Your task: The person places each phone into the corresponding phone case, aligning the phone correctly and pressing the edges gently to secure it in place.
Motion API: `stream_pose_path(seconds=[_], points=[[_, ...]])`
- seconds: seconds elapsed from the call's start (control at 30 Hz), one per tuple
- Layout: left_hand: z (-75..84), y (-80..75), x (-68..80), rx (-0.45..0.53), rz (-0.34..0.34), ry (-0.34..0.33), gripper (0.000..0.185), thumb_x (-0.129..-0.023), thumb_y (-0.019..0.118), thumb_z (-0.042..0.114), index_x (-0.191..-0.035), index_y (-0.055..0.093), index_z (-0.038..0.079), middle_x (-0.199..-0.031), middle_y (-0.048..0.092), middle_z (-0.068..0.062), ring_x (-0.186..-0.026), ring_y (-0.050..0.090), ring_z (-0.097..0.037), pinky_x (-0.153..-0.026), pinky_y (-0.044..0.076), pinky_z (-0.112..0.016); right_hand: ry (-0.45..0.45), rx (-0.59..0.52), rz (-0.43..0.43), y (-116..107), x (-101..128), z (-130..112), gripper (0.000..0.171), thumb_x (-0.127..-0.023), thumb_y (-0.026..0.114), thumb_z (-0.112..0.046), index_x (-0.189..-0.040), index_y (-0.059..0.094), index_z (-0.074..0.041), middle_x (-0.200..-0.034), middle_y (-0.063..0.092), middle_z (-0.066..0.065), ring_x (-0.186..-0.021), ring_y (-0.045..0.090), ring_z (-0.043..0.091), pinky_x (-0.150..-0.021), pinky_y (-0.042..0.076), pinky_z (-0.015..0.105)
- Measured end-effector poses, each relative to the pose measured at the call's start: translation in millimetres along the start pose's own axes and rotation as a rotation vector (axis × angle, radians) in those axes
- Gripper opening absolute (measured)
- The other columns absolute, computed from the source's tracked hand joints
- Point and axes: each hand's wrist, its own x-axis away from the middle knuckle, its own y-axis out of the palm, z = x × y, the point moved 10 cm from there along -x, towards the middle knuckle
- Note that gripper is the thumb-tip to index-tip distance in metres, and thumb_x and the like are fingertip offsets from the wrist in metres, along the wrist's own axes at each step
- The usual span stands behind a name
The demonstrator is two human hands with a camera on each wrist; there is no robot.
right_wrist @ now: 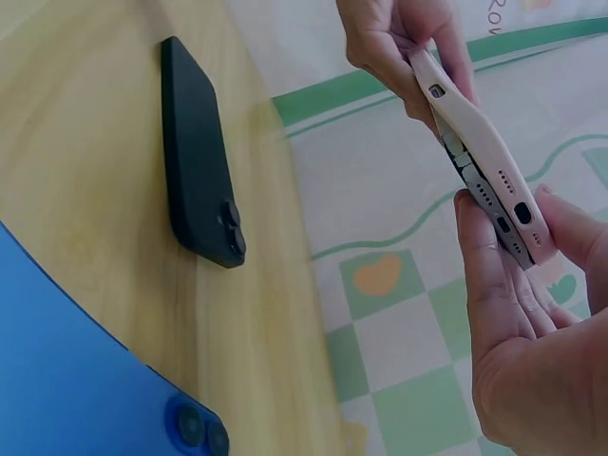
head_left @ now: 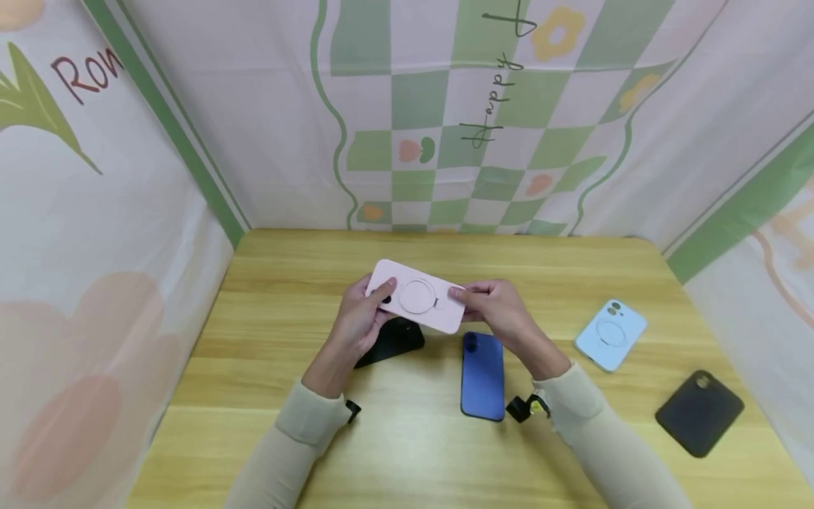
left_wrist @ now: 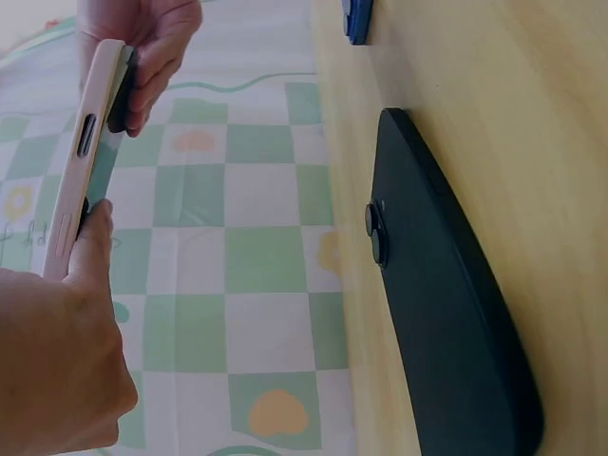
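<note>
Over the table, both hands hold a pink phone case [head_left: 416,295] with a ring on its back, tilted in the head view. My left hand [head_left: 361,314] grips its left end, thumb on the back near the camera holes. At the other end, my right hand [head_left: 502,311] pinches the corner between thumb and fingers. From the right wrist side, a phone [right_wrist: 484,195] shows along the case's open side, its edge standing out of the case at the right-hand end. Below the left hand lies a black phone [head_left: 396,343], partly hidden by it.
A blue phone [head_left: 482,378] lies on the wooden table [head_left: 286,438] near the right wrist. Farther right are a light blue phone case [head_left: 626,332] with a ring and a dark, squarish item [head_left: 699,417] with a round corner feature. Patterned cloth [head_left: 413,99] hangs behind the table.
</note>
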Motion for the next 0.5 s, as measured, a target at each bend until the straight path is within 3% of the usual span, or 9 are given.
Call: stream_pose_path(seconds=[0.23, 0.5], points=[[-4.5, -0.8, 1.3, -0.041, -0.023, -0.026, 0.047, -0.111, 0.052, 0.004, -0.155, 0.042, -0.006, -0.149, 0.053, -0.028, -0.132, 0.060, -0.036, -0.100, 0.058, -0.041, -0.018, -0.022, -0.015, -3.6, -2.0, -5.5, 0.029, -0.101, 0.074, -0.011, -0.113, 0.071, 0.015, -0.093, 0.080, 0.008, -0.081, 0.079, 0.019, -0.074, 0.067, 0.034], [-8.4, -2.1, 4.2, -0.103, -0.062, -0.030, 0.044, -0.109, 0.052, -0.002, -0.152, 0.043, -0.007, -0.144, 0.055, -0.027, -0.119, 0.068, -0.031, -0.095, 0.061, -0.040, -0.004, -0.030, -0.047, -4.5, -2.2, -3.9, 0.021, -0.102, 0.071, -0.008, -0.109, 0.074, 0.011, -0.093, 0.080, 0.006, -0.080, 0.078, 0.018, -0.072, 0.066, 0.031]])
